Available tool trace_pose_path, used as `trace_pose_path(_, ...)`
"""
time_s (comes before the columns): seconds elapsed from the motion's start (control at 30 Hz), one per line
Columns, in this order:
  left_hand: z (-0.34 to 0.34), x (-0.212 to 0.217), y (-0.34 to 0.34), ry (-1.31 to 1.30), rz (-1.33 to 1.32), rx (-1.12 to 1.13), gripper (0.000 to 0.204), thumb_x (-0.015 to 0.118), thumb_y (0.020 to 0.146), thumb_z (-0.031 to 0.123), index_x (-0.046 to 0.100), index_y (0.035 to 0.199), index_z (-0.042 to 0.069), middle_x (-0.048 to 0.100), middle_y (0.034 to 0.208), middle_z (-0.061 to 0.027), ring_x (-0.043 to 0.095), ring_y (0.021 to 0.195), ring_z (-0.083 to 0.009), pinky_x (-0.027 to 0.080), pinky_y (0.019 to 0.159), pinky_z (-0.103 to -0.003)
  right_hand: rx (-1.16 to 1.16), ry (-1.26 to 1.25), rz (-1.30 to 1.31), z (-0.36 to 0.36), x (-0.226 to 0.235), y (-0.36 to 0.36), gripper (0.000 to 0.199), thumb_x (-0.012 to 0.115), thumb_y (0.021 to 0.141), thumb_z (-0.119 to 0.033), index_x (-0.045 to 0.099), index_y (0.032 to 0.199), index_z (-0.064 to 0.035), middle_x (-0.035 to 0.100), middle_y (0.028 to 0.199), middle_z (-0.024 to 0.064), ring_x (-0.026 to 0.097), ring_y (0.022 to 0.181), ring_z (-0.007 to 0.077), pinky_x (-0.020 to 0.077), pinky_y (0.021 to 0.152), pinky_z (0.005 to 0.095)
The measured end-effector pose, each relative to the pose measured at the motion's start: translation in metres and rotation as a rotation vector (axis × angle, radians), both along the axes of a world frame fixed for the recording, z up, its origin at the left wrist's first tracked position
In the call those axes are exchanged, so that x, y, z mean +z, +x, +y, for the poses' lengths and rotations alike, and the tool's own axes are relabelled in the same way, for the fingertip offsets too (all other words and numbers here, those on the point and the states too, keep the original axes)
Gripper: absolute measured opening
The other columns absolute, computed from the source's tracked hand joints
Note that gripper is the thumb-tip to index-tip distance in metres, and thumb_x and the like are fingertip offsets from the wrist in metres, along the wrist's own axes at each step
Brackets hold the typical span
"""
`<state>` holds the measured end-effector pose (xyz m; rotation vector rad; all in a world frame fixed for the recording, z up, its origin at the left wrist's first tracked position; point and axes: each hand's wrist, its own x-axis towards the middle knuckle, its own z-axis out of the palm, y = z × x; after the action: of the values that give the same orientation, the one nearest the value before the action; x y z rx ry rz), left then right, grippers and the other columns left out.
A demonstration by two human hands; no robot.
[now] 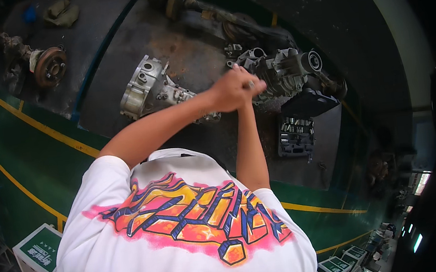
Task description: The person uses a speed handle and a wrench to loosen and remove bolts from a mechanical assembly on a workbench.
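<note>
Looking down past your white T-shirt with its orange, pink and blue print, you see both forearms reach over a dark, rust-stained metal worktable (pixel 112 102). Your left hand (pixel 222 91) comes in from the left and meets your right hand (pixel 257 87) above the table's middle. The two are together, overlapping, with the fingers curled. A small greyish spot shows between them; blur and overlap hide whether they clamp on a tool, a part or only each other. The closeness suggests one hand is steadying or backing up the other.

Just beyond and to the right of your hands lies the silver-grey, ribbed metal gear unit with a round end (pixel 292 68). Whether you touch it cannot be told. To the left, partly behind your left forearm, sits a pale silver, bell-shaped metal housing (pixel 140 88), likely set aside to leave room between the two.

Near your right forearm, a black plastic tool case (pixel 294 138) full of shiny metal sockets stands open, its lid tipped toward the gear unit, presumably placed for easy reach. Along the far edge lies a long, dark, rusty axle (pixel 200 6), probably there to keep the near side free.
</note>
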<state>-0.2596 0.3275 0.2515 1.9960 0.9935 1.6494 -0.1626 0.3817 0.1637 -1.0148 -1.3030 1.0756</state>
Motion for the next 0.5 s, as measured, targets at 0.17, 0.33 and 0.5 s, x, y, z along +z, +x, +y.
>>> trace_pose_path(0.17, 0.022, 0.029, 0.026, -0.465, -0.043, -0.275, 0.047, 0.054, 0.098, 0.04, 0.056, 0.073, 0.001, 0.047, 0.057, -0.0083, 0.042, 0.055, -0.0184, 0.039, 0.056, -0.036, 0.309, -0.107, -0.023, -0.014, 0.022, -0.061, 0.035, 0.056, 0.099, -0.03, 0.049, 0.072, -0.0097, 0.044, 0.064, -0.0024, 0.042, 0.06, 0.0086, 0.0342, 0.056, 0.0262)
trace_pose_path(0.33, 0.046, 0.012, -0.048, -0.463, -0.292, -0.092, 0.045, 0.056, 0.1, 0.031, 0.052, 0.068, 0.0, 0.039, 0.053, 0.0024, 0.035, 0.054, -0.0071, 0.032, 0.047, -0.031, 0.503, -0.424, 0.025, -0.038, 0.024, 0.007, 0.027, 0.063, 0.094, -0.02, 0.058, 0.072, -0.0066, 0.051, 0.062, -0.0047, 0.044, 0.057, 0.0055, 0.0297, 0.052, 0.0236)
trace_pose_path(0.5, -0.009, 0.017, 0.044, 0.117, 0.158, 0.042, 0.042, 0.055, 0.098, 0.032, 0.051, 0.07, 0.0, 0.057, 0.065, -0.018, 0.062, 0.066, -0.0294, 0.044, 0.063, -0.041, -0.204, -0.106, 0.081, 0.013, 0.019, -0.022, 0.03, 0.051, 0.101, -0.023, 0.057, 0.078, -0.0052, 0.051, 0.068, -0.0025, 0.045, 0.061, 0.0085, 0.0363, 0.057, 0.0249)
